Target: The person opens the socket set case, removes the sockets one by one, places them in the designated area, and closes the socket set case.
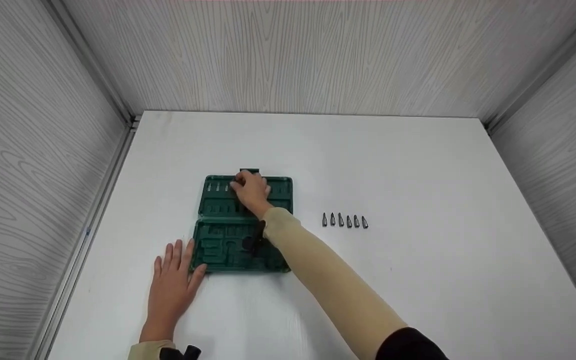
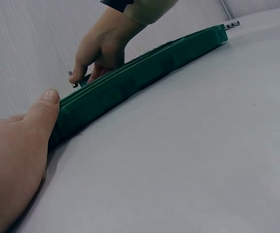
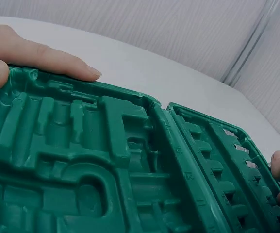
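A green plastic tool case lies unfolded on the white table, its moulded recesses showing. Along the far half, small metal screwdriver bits sit in slots near the outer edge. My right hand is over that far half, and its thumb and fingers pinch another screwdriver bit, a short metal piece standing out past the thumb. My left hand rests flat at the near left corner, fingers spread; its index finger lies along the side and its thumb touches the front edge.
Several more bits stand apart in a row on the table, to the right of the case. Pale wood-grain panels enclose the table at the back and on both sides.
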`<move>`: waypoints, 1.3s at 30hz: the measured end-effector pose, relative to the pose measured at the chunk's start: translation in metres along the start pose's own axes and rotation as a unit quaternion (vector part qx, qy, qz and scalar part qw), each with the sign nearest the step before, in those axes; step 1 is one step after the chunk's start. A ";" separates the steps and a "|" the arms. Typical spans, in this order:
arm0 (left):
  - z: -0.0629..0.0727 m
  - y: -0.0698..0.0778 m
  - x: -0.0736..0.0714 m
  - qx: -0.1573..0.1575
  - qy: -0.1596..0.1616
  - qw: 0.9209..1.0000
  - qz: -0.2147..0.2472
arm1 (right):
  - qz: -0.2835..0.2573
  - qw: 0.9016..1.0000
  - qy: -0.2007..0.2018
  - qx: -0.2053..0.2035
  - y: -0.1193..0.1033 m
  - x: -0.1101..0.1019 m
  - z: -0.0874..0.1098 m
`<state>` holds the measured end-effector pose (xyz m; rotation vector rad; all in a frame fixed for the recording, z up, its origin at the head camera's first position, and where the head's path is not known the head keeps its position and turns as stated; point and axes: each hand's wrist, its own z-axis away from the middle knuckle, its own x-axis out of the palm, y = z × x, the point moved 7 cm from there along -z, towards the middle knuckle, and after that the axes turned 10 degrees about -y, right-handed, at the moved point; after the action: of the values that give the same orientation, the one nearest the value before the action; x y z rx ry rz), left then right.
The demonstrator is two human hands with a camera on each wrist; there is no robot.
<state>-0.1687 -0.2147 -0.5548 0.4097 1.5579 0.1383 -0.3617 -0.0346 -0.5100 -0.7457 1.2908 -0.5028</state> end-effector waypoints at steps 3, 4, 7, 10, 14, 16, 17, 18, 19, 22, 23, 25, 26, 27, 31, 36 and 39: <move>0.000 0.000 0.000 0.002 0.000 1.000 -0.002 | -0.010 1.000 0.002 -0.022 0.000 -0.002 0.002; 0.000 0.000 0.000 0.003 0.000 1.000 -0.003 | -0.014 0.999 0.002 -0.031 0.000 -0.003 0.004; 0.000 -0.001 0.001 0.003 -0.002 1.000 -0.005 | -0.030 0.998 0.006 -0.063 -0.002 -0.006 0.008; 0.000 -0.002 0.000 0.004 -0.003 1.000 -0.004 | -0.058 0.994 0.011 -0.096 -0.005 -0.011 0.012; -0.001 -0.002 -0.001 0.002 -0.005 1.000 0.001 | -0.090 0.987 0.005 -0.130 -0.007 -0.018 0.018; -0.001 -0.002 0.000 0.000 -0.006 1.000 0.004 | -0.103 0.986 -0.005 -0.131 -0.006 -0.021 0.021; -0.001 -0.002 0.000 -0.001 -0.006 1.000 0.005 | -0.109 0.986 -0.008 -0.128 -0.005 -0.022 0.023; -0.001 -0.002 0.000 -0.002 -0.005 1.000 0.007 | -0.118 0.985 -0.011 -0.124 -0.003 -0.024 0.024; -0.001 -0.002 0.000 -0.003 -0.005 1.000 0.007 | -0.127 0.985 -0.012 -0.119 -0.001 -0.026 0.026; -0.001 -0.002 0.001 -0.004 -0.005 1.000 0.008 | -0.155 0.982 -0.011 -0.108 0.007 -0.033 0.031; -0.001 -0.002 0.001 -0.004 -0.006 1.000 0.007 | -0.160 0.981 -0.010 -0.107 0.009 -0.035 0.033; 0.000 -0.003 0.002 -0.006 -0.008 1.000 0.006 | -0.157 0.982 -0.013 -0.106 0.013 -0.038 0.037; 0.001 -0.003 0.002 -0.007 -0.009 1.000 0.006 | -0.152 0.983 -0.016 -0.106 0.015 -0.040 0.039; 0.001 -0.004 0.002 -0.008 -0.010 1.000 0.005 | -0.145 0.984 -0.019 -0.104 0.018 -0.041 0.040; 0.002 -0.004 0.002 -0.010 -0.011 1.000 0.005 | -0.129 0.986 -0.030 -0.097 0.029 -0.049 0.048; -0.001 -0.002 0.002 -0.003 -0.006 1.000 0.005 | -0.143 0.984 -0.043 -0.093 0.040 -0.062 0.061; -0.001 0.000 0.002 0.002 -0.002 1.000 0.005 | -0.144 0.984 -0.051 -0.090 0.046 -0.070 0.068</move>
<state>-0.1698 -0.2136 -0.5566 0.4197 1.5534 0.1420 -0.3141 0.0602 -0.4906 -1.1061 1.1469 -0.5768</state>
